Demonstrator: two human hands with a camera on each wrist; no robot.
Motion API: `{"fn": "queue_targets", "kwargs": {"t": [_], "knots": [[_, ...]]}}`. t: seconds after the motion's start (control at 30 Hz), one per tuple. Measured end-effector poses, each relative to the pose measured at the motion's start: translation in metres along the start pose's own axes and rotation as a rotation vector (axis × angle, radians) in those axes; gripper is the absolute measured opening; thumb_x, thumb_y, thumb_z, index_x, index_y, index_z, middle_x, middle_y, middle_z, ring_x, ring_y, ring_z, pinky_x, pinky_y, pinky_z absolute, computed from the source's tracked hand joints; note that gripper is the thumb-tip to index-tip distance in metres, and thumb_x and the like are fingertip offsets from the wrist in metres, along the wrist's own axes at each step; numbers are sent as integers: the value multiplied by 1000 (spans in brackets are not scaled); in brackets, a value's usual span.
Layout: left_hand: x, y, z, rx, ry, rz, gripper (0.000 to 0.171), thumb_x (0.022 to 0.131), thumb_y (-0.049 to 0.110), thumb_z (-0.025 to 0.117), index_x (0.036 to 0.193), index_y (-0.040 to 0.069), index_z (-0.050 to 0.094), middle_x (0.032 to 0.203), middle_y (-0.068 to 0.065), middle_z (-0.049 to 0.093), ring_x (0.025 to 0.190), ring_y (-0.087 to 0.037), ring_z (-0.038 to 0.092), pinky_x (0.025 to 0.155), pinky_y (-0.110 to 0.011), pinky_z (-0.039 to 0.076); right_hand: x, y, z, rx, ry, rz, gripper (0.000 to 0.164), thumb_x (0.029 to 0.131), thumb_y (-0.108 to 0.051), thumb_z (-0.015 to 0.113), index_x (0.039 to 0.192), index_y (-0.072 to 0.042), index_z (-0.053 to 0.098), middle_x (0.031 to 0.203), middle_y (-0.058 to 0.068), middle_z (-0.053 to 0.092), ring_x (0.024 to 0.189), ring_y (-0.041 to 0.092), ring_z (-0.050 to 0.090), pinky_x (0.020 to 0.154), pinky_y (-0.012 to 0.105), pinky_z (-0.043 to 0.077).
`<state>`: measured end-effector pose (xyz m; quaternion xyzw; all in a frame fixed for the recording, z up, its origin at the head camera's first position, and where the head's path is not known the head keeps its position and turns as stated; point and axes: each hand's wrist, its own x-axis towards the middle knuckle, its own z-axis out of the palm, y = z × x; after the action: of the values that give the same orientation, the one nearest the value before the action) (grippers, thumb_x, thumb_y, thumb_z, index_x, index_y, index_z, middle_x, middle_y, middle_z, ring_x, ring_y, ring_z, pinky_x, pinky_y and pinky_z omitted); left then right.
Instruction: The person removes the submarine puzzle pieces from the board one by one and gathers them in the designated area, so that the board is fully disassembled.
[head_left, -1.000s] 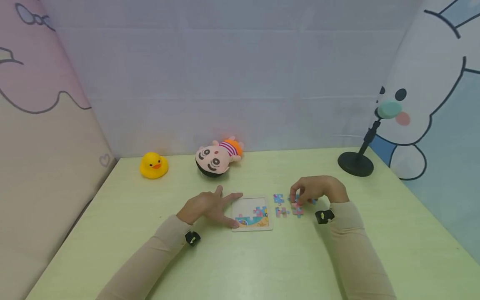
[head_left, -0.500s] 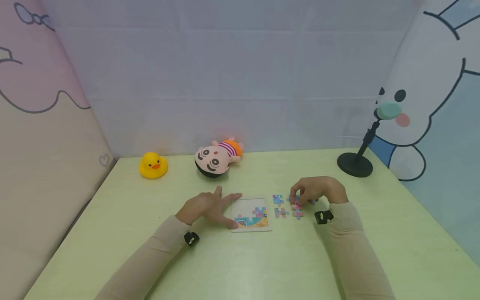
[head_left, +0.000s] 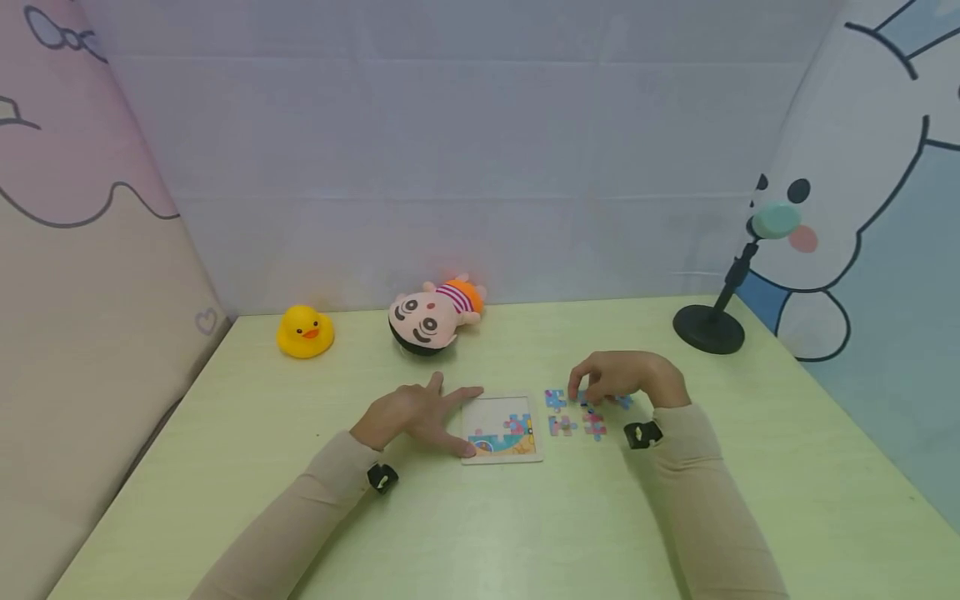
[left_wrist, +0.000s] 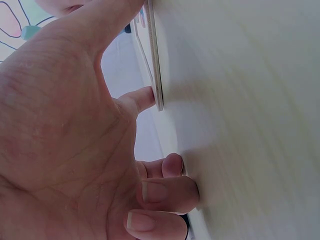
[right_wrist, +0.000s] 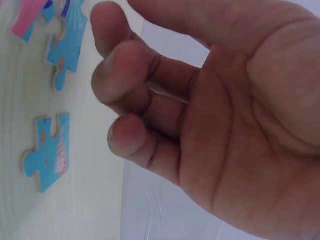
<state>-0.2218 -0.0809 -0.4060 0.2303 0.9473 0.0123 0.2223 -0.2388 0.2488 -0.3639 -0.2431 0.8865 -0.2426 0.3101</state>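
Note:
My left hand [head_left: 416, 417] spreads beside the puzzle tray [head_left: 501, 460], its thumb at the near left corner and index finger at the far left corner. In the left wrist view, the tray's thin edge [left_wrist: 156, 75] meets a fingertip, and the other fingers rest on the table. Joined pieces [head_left: 502, 442] fill the tray's lower and right part. Over the loose jigsaw pieces hangs my right hand [head_left: 626, 375], thumb and index apart around a blue piece [head_left: 582, 398]. Its other fingers [right_wrist: 127, 135] curl loosely in the right wrist view, where the thumb tip is out of frame.
Loose pieces lie right of the tray: a blue one [head_left: 555, 399], a pinkish one [head_left: 562, 426], a pink one [head_left: 595, 425] and another blue one [head_left: 624, 402]. Behind stand a yellow duck [head_left: 305, 332], a plush doll [head_left: 435, 315] and a black stand [head_left: 708, 329].
My right hand has shifted slightly left, from over the pink piece to the blue piece, uncovering the pink one. The left hand and tray stay put.

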Motion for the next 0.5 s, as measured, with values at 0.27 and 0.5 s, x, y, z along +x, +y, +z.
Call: {"fn": "queue_targets", "kwargs": {"t": [0.27,0.5], "knots": [[0,2,-1,2,3,1,97,74,80,64,156,48,23,142,-18,35,84,-30,54,71,-45,47,4,-5,3,-24,19,-52,28,96,4,50,115,-6,69,77,8,58,61,17,46,62,30,41],[0,1,0,1,2,-8,96,74,80,65,155,48,23,139,-17,36,84,-30,54,70,-45,46,11,-11,6,-68,13,-99,28,97,2,52,120,-5,67,84,11,65,65,21,54,66,30,44]]}}
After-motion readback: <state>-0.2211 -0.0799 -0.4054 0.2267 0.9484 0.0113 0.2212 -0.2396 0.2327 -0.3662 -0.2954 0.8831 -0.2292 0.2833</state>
